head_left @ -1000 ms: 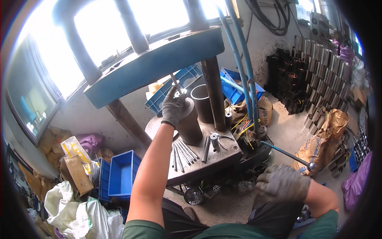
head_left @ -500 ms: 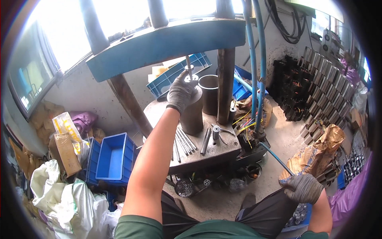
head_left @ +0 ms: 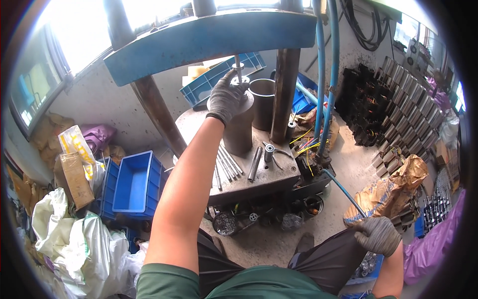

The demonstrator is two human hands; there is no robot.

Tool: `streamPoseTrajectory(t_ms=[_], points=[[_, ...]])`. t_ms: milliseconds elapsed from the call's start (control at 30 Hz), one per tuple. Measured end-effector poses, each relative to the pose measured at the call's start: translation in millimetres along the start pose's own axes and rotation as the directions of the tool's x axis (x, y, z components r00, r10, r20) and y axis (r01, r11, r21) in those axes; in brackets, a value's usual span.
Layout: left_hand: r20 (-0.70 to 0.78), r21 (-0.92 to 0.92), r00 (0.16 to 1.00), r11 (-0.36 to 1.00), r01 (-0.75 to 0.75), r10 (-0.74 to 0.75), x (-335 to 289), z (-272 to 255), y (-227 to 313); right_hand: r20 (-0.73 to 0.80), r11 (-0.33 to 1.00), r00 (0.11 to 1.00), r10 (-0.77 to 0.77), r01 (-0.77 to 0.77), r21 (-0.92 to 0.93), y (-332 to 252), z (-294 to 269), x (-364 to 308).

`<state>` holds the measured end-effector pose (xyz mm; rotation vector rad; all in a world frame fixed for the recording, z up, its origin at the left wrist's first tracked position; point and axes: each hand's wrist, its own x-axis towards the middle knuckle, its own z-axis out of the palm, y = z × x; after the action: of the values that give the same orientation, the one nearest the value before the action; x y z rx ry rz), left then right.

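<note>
My left hand (head_left: 226, 97), in a grey glove, rests on top of a dark metal cylinder (head_left: 239, 132) standing on the press table (head_left: 259, 179), fingers by a thin upright pin (head_left: 238, 67). My right hand (head_left: 378, 235), also gloved, is closed on the end of a long blue lever (head_left: 343, 192) that runs from the press base toward my right knee. Several loose steel rods (head_left: 226, 164) lie on the table beside the cylinder.
A blue press beam (head_left: 209, 37) spans overhead on round columns (head_left: 284, 94). A second open cylinder (head_left: 262, 102) stands behind. Blue crates (head_left: 134, 182), white sacks (head_left: 74, 234) and cardboard sit left. Stacked metal parts (head_left: 393, 109) and a brown bag (head_left: 388, 192) are right.
My right hand has moved down and outward with the lever. My left hand stays on the cylinder top. The view has shifted slightly to the right.
</note>
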<state>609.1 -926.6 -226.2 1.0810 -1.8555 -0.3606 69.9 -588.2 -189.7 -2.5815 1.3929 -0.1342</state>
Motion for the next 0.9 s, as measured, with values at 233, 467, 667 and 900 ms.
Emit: streamPoseTrajectory(t_ms=[233, 467, 667, 900], points=[[0.124, 0.722, 0.992, 0.688, -0.079, -0.016, 5, -7, 9, -0.030, 0.999, 0.999, 0.010, -0.008, 0.052, -2, -17, 11], [0.019, 0.317, 0.998, 0.947, 0.044, -0.053, 4, 1, 13, 0.113, 1.000, 0.994, 0.009, -0.008, -0.009, 9, -8, 0], [-0.151, -0.144, 0.944, 0.952, 0.272, -0.292, -10, -3, 73, 0.154, 0.998, 0.988, 0.022, -0.012, -0.069, 2, -9, 1], [-0.176, -0.465, 0.882, 0.827, 0.317, -0.437, -11, -10, 70, -0.482, 0.998, 0.876, -0.005, 0.038, 0.059, -2, -36, 46]])
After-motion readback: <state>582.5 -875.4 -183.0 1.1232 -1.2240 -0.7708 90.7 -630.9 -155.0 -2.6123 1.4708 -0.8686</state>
